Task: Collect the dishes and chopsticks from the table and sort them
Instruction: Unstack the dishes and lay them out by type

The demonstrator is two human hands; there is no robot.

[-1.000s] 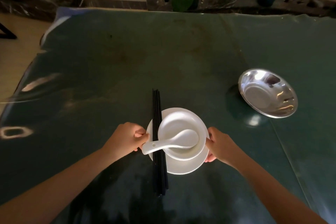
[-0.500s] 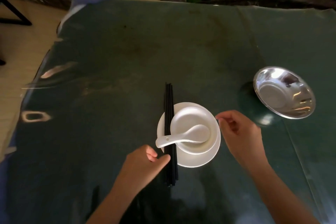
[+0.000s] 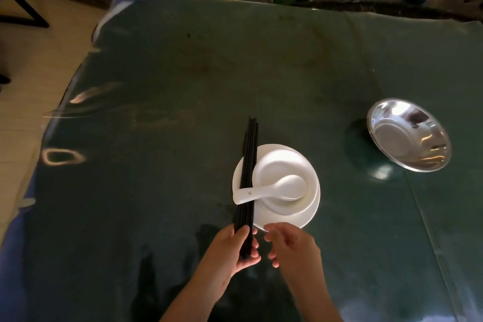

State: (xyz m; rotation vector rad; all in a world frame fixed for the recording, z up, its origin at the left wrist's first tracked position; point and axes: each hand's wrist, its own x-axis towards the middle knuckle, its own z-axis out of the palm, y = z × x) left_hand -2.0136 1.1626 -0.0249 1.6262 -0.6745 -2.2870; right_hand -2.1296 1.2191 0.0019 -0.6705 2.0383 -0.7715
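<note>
Near the table's [image 3: 261,73] front edge, left hand [image 3: 230,251] is clamped round the chopsticks [image 3: 249,165] lying across the plate [image 3: 300,219] under the spoon [image 3: 274,188], right hand [image 3: 292,246] loose and empty beside, probably to steady them.

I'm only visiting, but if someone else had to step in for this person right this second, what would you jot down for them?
Left hand: closed around the near end of the bundle of black chopsticks.
Right hand: open, empty, just beside the left hand, touching nothing.
Things: the chopsticks lie across the left edge of the round white plate. A white bowl sits on the plate, and a white ceramic spoon rests in it, handle lying over the chopsticks. A shiny metal bowl stands apart on the right of the dark green table.
Done: dishes stacked.
Left: free the chopsticks from under the spoon handle, collect everything and sort it.
</note>
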